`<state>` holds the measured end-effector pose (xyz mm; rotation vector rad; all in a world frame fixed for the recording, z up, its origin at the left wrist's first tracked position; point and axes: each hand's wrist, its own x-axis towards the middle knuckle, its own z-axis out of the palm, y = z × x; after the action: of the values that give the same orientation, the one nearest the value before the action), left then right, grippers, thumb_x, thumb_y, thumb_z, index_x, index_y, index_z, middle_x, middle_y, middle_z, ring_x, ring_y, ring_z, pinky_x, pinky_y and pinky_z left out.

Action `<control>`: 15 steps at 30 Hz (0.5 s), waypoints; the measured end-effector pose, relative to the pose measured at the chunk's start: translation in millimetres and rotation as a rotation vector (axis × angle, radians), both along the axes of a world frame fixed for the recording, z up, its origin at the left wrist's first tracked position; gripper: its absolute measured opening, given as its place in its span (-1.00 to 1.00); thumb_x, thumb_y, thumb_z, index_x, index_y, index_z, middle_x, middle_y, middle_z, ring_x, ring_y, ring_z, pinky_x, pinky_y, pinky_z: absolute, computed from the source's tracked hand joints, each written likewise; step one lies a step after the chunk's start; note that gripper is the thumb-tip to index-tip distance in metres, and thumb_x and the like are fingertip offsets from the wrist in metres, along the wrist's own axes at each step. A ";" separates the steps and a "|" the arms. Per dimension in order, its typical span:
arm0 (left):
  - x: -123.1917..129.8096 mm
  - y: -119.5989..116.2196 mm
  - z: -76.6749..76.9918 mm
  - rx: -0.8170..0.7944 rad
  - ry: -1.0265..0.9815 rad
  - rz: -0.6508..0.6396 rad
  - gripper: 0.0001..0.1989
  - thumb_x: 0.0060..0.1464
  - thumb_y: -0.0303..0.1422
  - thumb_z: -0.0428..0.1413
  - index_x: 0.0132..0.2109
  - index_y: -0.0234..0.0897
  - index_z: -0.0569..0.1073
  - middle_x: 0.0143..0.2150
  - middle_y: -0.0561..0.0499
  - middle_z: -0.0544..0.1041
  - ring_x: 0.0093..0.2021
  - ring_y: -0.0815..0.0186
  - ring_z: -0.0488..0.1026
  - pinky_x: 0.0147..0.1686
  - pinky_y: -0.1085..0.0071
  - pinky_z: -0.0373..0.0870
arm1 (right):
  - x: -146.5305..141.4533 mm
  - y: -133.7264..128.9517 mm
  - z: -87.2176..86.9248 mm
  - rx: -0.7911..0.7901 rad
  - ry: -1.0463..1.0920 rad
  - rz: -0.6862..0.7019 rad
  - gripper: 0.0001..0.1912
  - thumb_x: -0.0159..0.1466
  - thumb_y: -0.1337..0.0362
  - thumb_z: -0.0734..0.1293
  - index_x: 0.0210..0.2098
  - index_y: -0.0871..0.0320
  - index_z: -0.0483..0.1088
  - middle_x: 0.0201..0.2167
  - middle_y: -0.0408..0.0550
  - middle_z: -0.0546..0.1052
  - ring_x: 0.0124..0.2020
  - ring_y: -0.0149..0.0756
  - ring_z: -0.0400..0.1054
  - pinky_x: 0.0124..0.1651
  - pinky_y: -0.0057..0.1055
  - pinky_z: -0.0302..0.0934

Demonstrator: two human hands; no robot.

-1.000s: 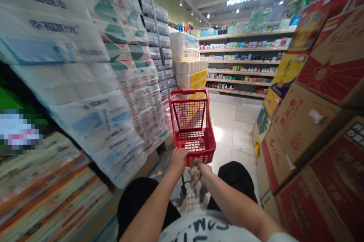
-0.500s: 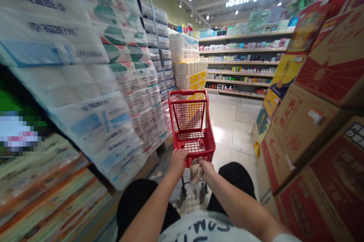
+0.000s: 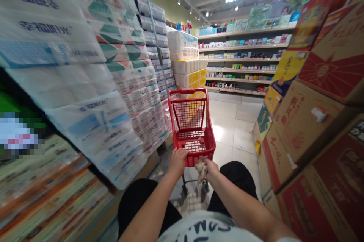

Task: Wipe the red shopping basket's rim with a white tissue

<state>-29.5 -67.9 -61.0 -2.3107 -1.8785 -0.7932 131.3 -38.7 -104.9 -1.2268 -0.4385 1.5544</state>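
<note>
Left hand (image 3: 178, 162) curled shut over the near rim of a red wire-and-plastic shopping cart (image 3: 186, 91); right hand (image 3: 212, 170) closed just beside it on the same rim, a small beige fuzzy item (image 3: 201, 169), too blurred to identify, pinched in its fingers. Stacked toilet-paper packs (image 3: 125, 83) along the left; cardboard cartons (image 3: 309, 136) along the right; stocked shelves (image 3: 241, 60) ahead, beyond the tile floor (image 3: 227, 128).
</note>
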 end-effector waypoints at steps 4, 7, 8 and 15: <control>0.8 0.3 3.1 -0.026 -0.009 0.003 -0.63 0.11 -0.54 -0.08 -0.02 -0.19 0.49 -0.07 -0.04 0.56 0.05 0.22 0.37 0.22 0.01 0.10 | -0.8 0.6 8.0 -0.012 0.016 -0.027 -0.86 -0.05 0.41 0.39 -0.49 0.19 0.34 -0.66 -0.14 0.48 -0.59 -0.27 0.43 -0.47 -0.42 0.33; 0.6 0.7 4.4 -0.027 -0.010 0.008 -0.64 0.13 -0.53 -0.09 -0.03 -0.20 0.49 -0.08 -0.04 0.56 0.04 0.22 0.38 0.22 0.00 0.10 | 0.2 -2.9 13.6 0.004 0.022 -0.022 -0.81 -0.09 0.39 0.41 -0.47 0.18 0.34 -0.65 -0.15 0.48 -0.59 -0.27 0.43 -0.47 -0.42 0.32; 0.3 0.7 4.3 -0.024 -0.008 0.005 -0.64 0.13 -0.53 -0.09 -0.03 -0.19 0.49 -0.08 -0.04 0.56 0.04 0.22 0.38 0.22 0.01 0.10 | 1.0 -4.6 14.6 0.015 0.028 -0.012 -0.79 -0.09 0.37 0.42 -0.46 0.18 0.34 -0.64 -0.15 0.49 -0.58 -0.26 0.43 -0.48 -0.41 0.32; -0.6 -0.9 3.1 0.006 0.002 0.004 -0.67 0.16 -0.49 -0.09 -0.03 -0.20 0.49 -0.10 -0.04 0.56 0.03 0.22 0.38 0.22 0.03 0.09 | 3.7 -12.0 19.0 0.016 0.044 -0.003 -0.81 -0.12 0.32 0.40 -0.50 0.17 0.33 -0.66 -0.13 0.48 -0.57 -0.24 0.43 -0.46 -0.39 0.32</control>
<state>-30.1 -68.8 -57.9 -2.3028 -1.8766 -0.7951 135.0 -50.7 -85.9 -1.1779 -0.4193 1.5696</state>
